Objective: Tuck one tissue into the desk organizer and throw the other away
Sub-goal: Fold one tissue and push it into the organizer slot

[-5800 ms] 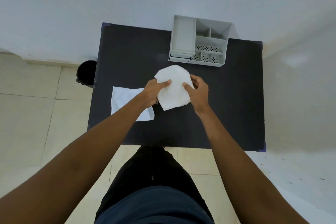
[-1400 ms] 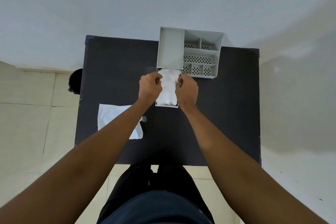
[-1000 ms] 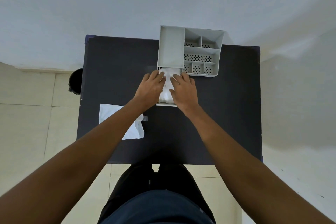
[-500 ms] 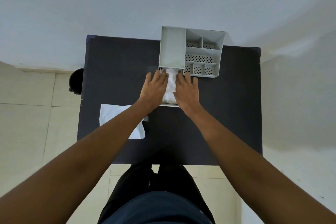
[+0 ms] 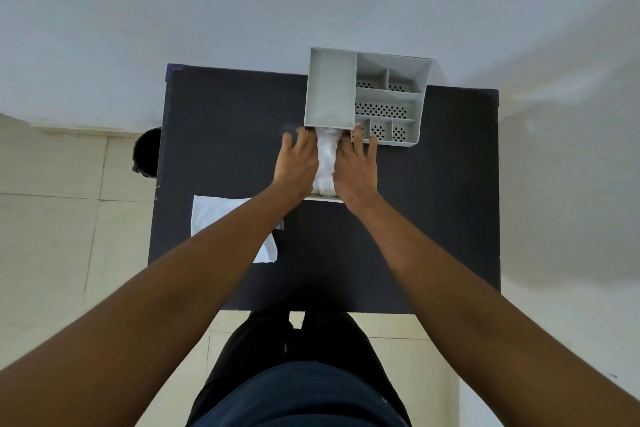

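A grey desk organizer (image 5: 330, 90) stands at the table's far edge, its white drawer (image 5: 323, 198) pulled out toward me. A crumpled white tissue (image 5: 325, 163) lies in that drawer. My left hand (image 5: 297, 163) and my right hand (image 5: 354, 166) lie flat on either side of it, fingers spread and pressing on the tissue and drawer. The second tissue (image 5: 211, 215) lies flat on the table's left part, partly hidden by my left forearm.
The dark table (image 5: 433, 218) stands against a white wall. A black bin (image 5: 147, 152) sits on the tiled floor beside the table's left edge. My legs are below the table's near edge.
The tissue went from held in both hands over the table into the pulled-out drawer. My fists opened flat and slid forward along it; the drawer looks pushed slightly in.
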